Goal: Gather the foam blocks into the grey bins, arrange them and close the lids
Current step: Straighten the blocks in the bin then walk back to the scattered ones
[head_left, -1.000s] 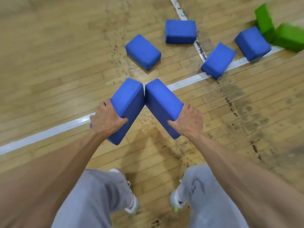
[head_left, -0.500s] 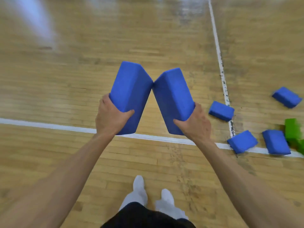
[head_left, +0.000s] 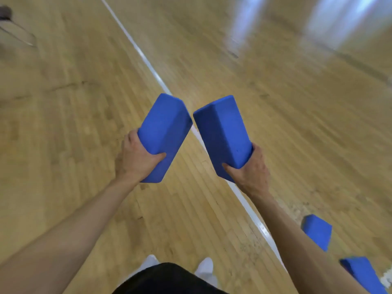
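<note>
Spare blocks (head_left: pixel 317 231) lie lower right; left grip (head_left: pixel 135 160) clasps left block (head_left: pixel 164 132), right grip (head_left: pixel 252 170) clasps right block (head_left: pixel 222 134).

Your left grip (head_left: pixel 137 160) holds the left block (head_left: pixel 163 132) by its near end, and your right grip (head_left: pixel 252 172) holds the right block (head_left: pixel 220 132) likewise, both above the floor (head_left: pixel 63 102) in front of you. The two blocks lean towards each other, their far ends just apart. The floor line (head_left: pixel 135 47) runs from far left to near right, passing beneath the gap between them. Right of that line and of your right forearm, the farther floor block (head_left: pixel 317 231) lies near the forearm, and the nearer floor block (head_left: pixel 362 274) lies at the lower right edge. Your left shoe (head_left: pixel 149 262) and right shoe (head_left: pixel 204 267) stand left of the line.
</note>
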`<state>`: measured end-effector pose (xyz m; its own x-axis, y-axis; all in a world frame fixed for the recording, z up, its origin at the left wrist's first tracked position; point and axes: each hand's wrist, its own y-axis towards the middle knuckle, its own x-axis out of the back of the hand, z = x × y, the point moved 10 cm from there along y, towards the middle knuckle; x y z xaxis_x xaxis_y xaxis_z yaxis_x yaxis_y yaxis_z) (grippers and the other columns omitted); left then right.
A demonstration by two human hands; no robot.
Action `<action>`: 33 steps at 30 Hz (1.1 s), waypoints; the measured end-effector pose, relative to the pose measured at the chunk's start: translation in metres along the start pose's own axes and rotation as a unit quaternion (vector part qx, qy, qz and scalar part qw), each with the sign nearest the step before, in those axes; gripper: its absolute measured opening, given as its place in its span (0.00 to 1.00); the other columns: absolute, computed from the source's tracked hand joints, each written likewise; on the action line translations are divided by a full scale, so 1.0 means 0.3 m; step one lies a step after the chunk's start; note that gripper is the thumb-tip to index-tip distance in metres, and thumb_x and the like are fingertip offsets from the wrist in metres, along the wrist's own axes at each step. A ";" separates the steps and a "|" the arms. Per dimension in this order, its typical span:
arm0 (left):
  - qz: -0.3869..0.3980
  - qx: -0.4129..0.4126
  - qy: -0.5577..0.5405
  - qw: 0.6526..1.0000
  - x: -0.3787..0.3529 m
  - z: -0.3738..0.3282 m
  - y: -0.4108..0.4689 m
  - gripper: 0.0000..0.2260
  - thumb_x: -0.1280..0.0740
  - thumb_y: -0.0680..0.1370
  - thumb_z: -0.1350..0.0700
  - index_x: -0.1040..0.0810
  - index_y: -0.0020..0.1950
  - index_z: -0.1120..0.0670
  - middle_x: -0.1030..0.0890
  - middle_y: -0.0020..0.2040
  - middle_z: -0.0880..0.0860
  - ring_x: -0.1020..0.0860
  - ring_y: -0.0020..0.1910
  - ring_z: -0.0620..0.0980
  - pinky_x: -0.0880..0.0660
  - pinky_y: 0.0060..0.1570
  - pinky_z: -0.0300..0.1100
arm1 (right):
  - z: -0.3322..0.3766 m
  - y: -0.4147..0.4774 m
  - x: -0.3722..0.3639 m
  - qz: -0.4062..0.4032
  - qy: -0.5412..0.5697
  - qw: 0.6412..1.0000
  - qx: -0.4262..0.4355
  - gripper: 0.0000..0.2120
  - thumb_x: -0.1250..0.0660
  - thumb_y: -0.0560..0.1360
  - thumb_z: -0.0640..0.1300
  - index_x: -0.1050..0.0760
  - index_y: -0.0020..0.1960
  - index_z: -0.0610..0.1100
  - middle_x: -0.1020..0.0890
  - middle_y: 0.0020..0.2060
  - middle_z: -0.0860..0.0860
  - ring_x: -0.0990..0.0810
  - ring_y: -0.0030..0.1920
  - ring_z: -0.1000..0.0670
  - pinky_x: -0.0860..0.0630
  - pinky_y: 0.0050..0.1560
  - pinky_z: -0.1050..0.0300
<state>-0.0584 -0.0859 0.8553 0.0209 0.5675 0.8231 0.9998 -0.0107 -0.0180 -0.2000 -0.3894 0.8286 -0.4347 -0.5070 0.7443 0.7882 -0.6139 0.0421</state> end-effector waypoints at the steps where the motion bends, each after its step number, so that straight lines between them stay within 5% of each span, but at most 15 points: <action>1: -0.008 0.028 0.004 1.000 0.048 0.102 -0.009 0.41 0.24 0.65 0.44 0.40 0.73 0.52 0.31 0.67 0.51 0.28 0.63 0.55 0.31 0.52 0.49 | 0.087 -0.011 -0.074 0.024 0.002 0.999 0.028 0.40 0.25 0.63 0.55 0.38 0.68 0.46 0.28 0.60 0.52 0.25 0.57 0.47 0.30 0.50 0.54; 9: -0.090 0.257 -0.037 0.961 0.456 0.972 -0.188 0.42 0.23 0.64 0.44 0.39 0.71 0.54 0.31 0.66 0.53 0.28 0.63 0.57 0.30 0.54 0.51 | 0.759 -0.316 -0.732 0.203 -0.025 0.959 0.197 0.39 0.26 0.63 0.56 0.38 0.68 0.48 0.28 0.59 0.56 0.25 0.55 0.51 0.32 0.46 0.57; 17: -0.172 0.451 -0.050 0.874 0.946 1.916 -0.594 0.41 0.23 0.63 0.44 0.37 0.70 0.55 0.29 0.64 0.56 0.27 0.62 0.59 0.28 0.56 0.54 | 1.295 -0.881 -1.402 0.337 -0.073 0.896 0.279 0.41 0.27 0.63 0.57 0.40 0.70 0.48 0.29 0.63 0.53 0.25 0.57 0.48 0.30 0.45 0.55; 26: -0.296 0.536 -0.092 0.785 1.319 2.449 -0.754 0.41 0.21 0.62 0.46 0.36 0.69 0.57 0.29 0.66 0.57 0.28 0.63 0.59 0.28 0.59 0.55 | 1.898 -1.341 -1.904 0.414 -0.043 0.823 0.386 0.43 0.26 0.63 0.56 0.41 0.72 0.46 0.28 0.64 0.50 0.26 0.62 0.45 0.26 0.56 0.48; 33: -0.243 0.613 -0.095 0.746 1.385 2.822 -0.676 0.42 0.22 0.63 0.45 0.37 0.71 0.54 0.29 0.64 0.55 0.28 0.63 0.58 0.28 0.55 0.52 | 2.167 -1.542 -2.379 0.461 -0.087 0.792 0.391 0.43 0.27 0.63 0.58 0.41 0.72 0.48 0.29 0.65 0.51 0.25 0.61 0.46 0.26 0.55 0.49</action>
<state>-0.2536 0.8492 0.7203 -0.4609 0.3671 0.8079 0.1342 0.9288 -0.3455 0.0287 0.6497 0.7113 0.4961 -0.3897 0.7759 0.7938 0.5655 -0.2236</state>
